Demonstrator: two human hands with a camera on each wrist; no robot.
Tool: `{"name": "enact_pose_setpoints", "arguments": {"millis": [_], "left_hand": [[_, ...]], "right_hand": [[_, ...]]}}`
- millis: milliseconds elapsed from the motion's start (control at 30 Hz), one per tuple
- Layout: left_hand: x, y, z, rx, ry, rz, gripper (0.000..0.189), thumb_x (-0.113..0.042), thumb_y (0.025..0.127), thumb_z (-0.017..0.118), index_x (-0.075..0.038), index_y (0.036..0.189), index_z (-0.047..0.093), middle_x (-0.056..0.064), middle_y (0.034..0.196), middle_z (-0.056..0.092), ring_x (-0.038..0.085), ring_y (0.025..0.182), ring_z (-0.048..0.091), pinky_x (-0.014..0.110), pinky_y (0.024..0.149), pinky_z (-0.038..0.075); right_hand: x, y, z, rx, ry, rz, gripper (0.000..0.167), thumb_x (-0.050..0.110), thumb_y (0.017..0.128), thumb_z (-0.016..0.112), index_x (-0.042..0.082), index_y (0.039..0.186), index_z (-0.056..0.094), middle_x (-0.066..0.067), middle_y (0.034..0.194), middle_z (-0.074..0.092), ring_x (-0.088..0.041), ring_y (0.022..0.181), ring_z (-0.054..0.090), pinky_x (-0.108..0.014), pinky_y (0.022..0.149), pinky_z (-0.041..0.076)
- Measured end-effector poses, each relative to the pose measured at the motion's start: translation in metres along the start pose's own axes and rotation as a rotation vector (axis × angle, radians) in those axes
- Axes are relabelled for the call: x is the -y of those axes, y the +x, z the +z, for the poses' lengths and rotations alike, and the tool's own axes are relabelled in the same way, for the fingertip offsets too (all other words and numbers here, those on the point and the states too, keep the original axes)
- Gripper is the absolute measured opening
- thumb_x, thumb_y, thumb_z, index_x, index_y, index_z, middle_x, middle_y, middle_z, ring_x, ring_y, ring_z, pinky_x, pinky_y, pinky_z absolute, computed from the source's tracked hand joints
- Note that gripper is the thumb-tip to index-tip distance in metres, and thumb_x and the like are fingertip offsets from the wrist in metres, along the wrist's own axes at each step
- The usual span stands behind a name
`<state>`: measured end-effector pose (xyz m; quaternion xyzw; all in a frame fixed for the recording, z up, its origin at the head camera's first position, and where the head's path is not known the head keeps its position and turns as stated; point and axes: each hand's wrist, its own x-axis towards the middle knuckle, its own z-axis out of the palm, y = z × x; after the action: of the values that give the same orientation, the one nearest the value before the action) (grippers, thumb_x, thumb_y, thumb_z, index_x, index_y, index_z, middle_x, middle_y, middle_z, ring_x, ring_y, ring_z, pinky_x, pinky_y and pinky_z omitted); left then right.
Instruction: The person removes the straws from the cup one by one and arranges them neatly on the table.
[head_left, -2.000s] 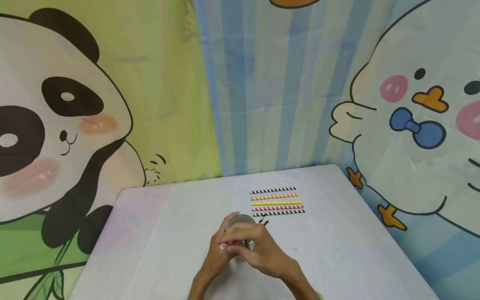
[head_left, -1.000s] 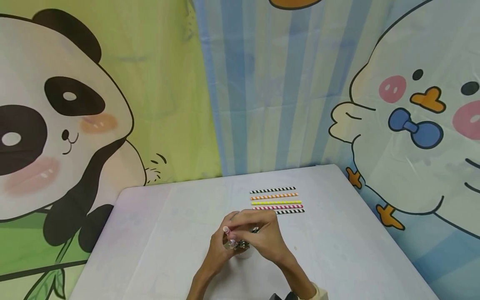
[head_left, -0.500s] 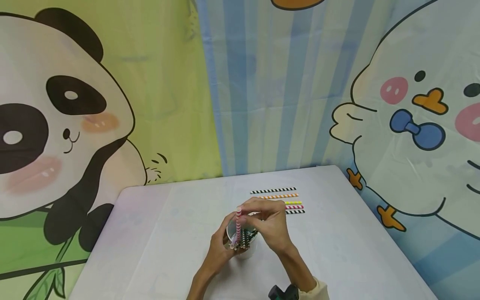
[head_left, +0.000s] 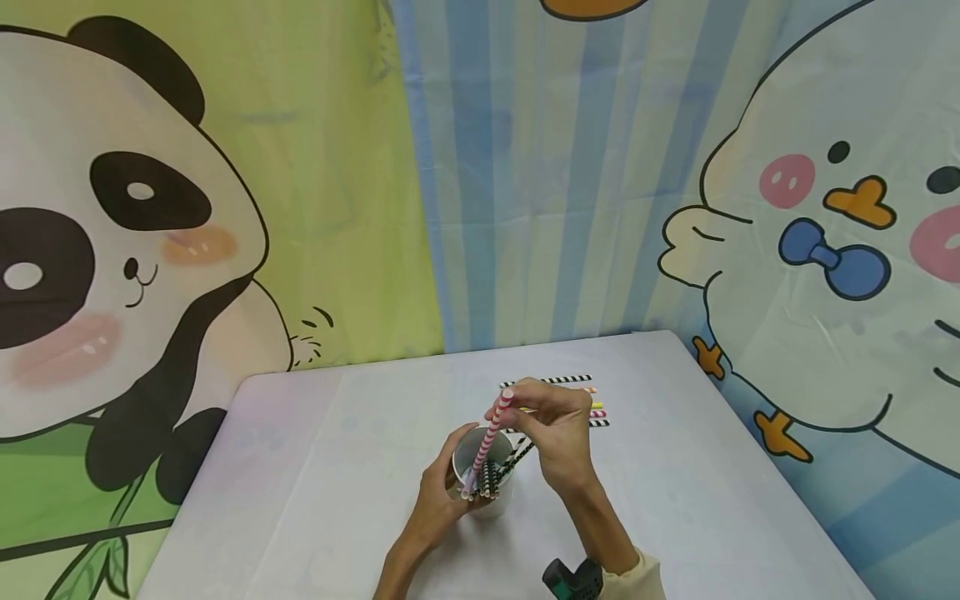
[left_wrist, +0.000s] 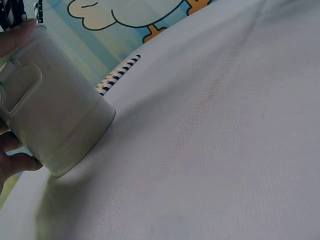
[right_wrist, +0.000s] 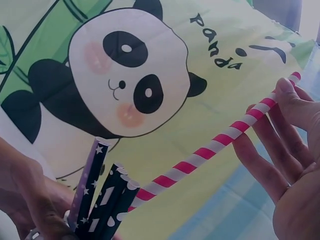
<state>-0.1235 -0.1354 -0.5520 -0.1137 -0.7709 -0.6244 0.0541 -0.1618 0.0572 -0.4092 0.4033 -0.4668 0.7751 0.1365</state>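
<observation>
The straw (head_left: 487,442) is slim and straight, banded in pink and white spirals, slanting up out of a pale, looped-handled cup (left_wrist: 65,115). The right hand (head_left: 558,427) pinches its upper end; the left hand (head_left: 441,485) is wrapped round the cup. I count one cup and, on the white table (head_left: 315,483), five straws: two black-striped (head_left: 567,379), one orange (head_left: 592,390), one yellow (head_left: 597,405), one pink (head_left: 597,413). Dark patterned straws (right_wrist: 117,200) in the cup bunch too tightly to count.

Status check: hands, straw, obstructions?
Left hand holds white cylindrical cup. Right hand pinches pink-and-white striped straw, lower end hidden. Dark patterned straws in cup may crowd it.
</observation>
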Motion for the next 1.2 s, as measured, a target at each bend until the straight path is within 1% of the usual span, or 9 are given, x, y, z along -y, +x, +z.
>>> {"name": "enact_pose_setpoints", "arguments": {"millis": [33,167,267,433,533,700,900,1033,1200], "left_hand": [[0.000,0.000,0.000,0.001,-0.002,0.002,0.102,-0.010,0.077,0.094,-0.028,0.165,0.045,-0.004,0.150,0.065,0.022,0.132,0.070,0.031,0.111,0.055],[-0.001,0.000,0.000,0.002,-0.004,0.010,0.102,-0.011,0.077,0.093,-0.029,0.165,0.045,-0.004,0.150,0.066,0.025,0.132,0.070,0.034,0.112,0.056],[0.000,-0.001,0.000,0.007,-0.006,0.018,0.102,-0.011,0.077,0.092,-0.034,0.164,0.045,-0.002,0.151,0.065,0.028,0.133,0.070,0.042,0.114,0.056],[0.000,-0.001,0.000,0.019,-0.018,0.023,0.103,-0.007,0.078,0.090,-0.038,0.164,0.043,0.002,0.155,0.063,0.037,0.137,0.067,0.055,0.115,0.055],[-0.001,-0.001,0.000,0.025,-0.025,0.023,0.104,-0.005,0.078,0.090,-0.039,0.164,0.042,0.007,0.157,0.061,0.040,0.137,0.066,0.056,0.115,0.055],[-0.002,-0.001,0.000,0.030,-0.031,0.013,0.105,-0.002,0.078,0.089,-0.040,0.164,0.042,0.014,0.157,0.061,0.041,0.135,0.066,0.052,0.113,0.056],[-0.003,-0.001,0.000,0.030,-0.037,0.002,0.103,-0.001,0.078,0.088,-0.039,0.163,0.044,0.010,0.155,0.062,0.039,0.137,0.065,0.052,0.114,0.055],[-0.004,-0.001,0.000,0.029,-0.036,0.004,0.103,-0.001,0.078,0.089,-0.038,0.163,0.044,0.009,0.155,0.062,0.039,0.138,0.065,0.055,0.115,0.054],[-0.003,-0.002,0.000,0.026,-0.030,-0.002,0.103,0.000,0.078,0.088,-0.041,0.162,0.044,0.007,0.154,0.063,0.037,0.138,0.066,0.055,0.114,0.055]], "right_hand": [[0.000,0.001,-0.001,-0.002,0.009,-0.006,0.030,-0.011,0.091,0.078,0.009,0.113,0.084,-0.001,0.101,0.083,-0.016,0.089,0.082,-0.034,0.075,0.069],[0.003,0.003,-0.004,-0.044,0.041,0.002,0.029,-0.011,0.092,0.077,0.009,0.112,0.084,-0.004,0.099,0.084,-0.018,0.087,0.083,-0.037,0.073,0.069],[0.004,0.005,-0.007,-0.081,0.068,0.000,0.028,-0.010,0.094,0.076,0.007,0.114,0.084,-0.006,0.098,0.084,-0.019,0.086,0.084,-0.038,0.072,0.069],[0.005,0.006,-0.011,-0.141,0.084,-0.019,0.027,-0.007,0.097,0.075,0.009,0.117,0.085,-0.005,0.099,0.085,-0.019,0.086,0.084,-0.034,0.074,0.069],[0.006,0.007,-0.014,-0.168,0.104,-0.037,0.026,-0.008,0.097,0.074,0.005,0.118,0.083,-0.006,0.099,0.085,-0.018,0.086,0.084,-0.034,0.075,0.069],[0.005,0.008,-0.020,-0.171,0.157,-0.077,0.026,-0.012,0.099,0.068,-0.001,0.120,0.081,-0.010,0.103,0.084,-0.021,0.089,0.084,-0.036,0.077,0.069],[0.006,0.009,-0.026,-0.214,0.163,-0.100,0.029,-0.015,0.101,0.063,-0.003,0.120,0.080,-0.012,0.104,0.084,-0.024,0.090,0.084,-0.039,0.079,0.069],[0.006,0.010,-0.030,-0.265,0.161,-0.112,0.027,-0.016,0.100,0.064,-0.005,0.119,0.080,-0.014,0.102,0.083,-0.027,0.089,0.084,-0.041,0.077,0.069],[0.006,0.010,-0.036,-0.303,0.152,-0.125,0.026,-0.015,0.100,0.064,-0.007,0.120,0.079,-0.015,0.102,0.083,-0.029,0.089,0.085,-0.044,0.080,0.068]]}}
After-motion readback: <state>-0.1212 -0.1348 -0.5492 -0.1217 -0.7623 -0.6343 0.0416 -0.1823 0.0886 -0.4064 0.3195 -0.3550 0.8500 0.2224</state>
